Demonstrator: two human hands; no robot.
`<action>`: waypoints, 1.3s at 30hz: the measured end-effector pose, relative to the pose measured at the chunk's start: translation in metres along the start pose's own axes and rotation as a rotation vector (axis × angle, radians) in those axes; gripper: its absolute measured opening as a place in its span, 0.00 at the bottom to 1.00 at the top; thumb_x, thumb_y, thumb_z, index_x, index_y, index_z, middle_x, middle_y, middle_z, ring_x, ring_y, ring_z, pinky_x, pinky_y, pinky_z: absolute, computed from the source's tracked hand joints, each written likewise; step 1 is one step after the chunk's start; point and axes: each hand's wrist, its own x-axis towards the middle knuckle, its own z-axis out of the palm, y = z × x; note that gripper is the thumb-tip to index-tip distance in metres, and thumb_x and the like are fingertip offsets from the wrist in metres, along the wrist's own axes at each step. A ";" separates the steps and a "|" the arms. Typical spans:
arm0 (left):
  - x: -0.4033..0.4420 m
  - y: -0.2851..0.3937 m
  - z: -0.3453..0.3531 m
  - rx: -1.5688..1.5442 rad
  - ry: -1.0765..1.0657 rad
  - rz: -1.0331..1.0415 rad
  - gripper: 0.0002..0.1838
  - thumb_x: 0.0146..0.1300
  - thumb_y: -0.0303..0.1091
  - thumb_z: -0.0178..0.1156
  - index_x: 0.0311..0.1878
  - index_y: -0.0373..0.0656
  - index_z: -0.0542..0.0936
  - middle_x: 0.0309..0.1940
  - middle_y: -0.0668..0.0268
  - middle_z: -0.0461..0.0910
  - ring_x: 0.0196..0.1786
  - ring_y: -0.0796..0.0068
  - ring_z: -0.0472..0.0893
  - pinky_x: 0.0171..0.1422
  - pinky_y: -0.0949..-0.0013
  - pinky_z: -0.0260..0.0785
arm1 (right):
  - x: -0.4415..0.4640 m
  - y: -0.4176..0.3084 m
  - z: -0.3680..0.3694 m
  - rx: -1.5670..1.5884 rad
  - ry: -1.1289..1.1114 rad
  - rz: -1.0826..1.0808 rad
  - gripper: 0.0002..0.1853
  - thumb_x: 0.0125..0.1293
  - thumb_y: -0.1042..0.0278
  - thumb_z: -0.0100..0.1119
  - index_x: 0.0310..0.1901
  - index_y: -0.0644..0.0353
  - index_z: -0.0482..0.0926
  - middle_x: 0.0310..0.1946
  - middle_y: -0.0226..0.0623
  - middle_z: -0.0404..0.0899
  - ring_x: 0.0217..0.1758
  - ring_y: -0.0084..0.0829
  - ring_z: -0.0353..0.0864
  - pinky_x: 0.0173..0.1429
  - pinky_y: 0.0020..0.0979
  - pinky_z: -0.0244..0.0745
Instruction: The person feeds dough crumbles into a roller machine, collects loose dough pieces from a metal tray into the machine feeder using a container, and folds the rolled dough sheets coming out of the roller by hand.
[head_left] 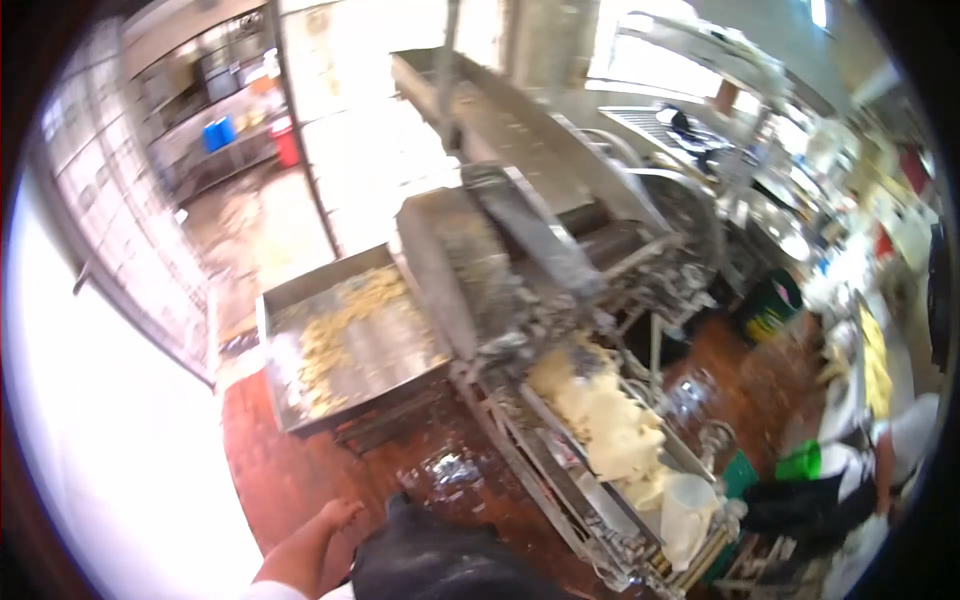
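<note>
At the lower left, my left hand (343, 512) hangs beside my dark apron (440, 565), above the red floor. Its fingers look loose and slightly apart, and nothing shows in them. Nearest to it is a wide metal tray (385, 345) with crumbly yellowish dough bits (325, 345) along its left side and far end. My right hand is out of sight. To the right, a pale sheet of dough (605, 420) lies on a conveyor (535, 480), with a whitish plastic jug (688, 510) at its near end.
A large metal machine with a sloping trough (520, 140) stands behind the tray and conveyor. At the right is another person's arm (884, 465), near a green container (798, 462). A dark bucket (772, 305) stands beyond the conveyor. The red floor (290, 470) looks wet in places.
</note>
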 end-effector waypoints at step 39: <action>0.358 -0.077 -0.368 -0.975 1.040 -0.223 0.23 0.65 0.53 0.52 0.22 0.44 0.71 0.19 0.69 0.69 0.25 0.74 0.71 0.34 0.67 0.64 | 0.190 -0.740 0.408 -0.826 0.771 -0.948 0.37 0.56 0.53 0.64 0.63 0.66 0.64 0.56 0.56 0.72 0.60 0.52 0.71 0.62 0.45 0.67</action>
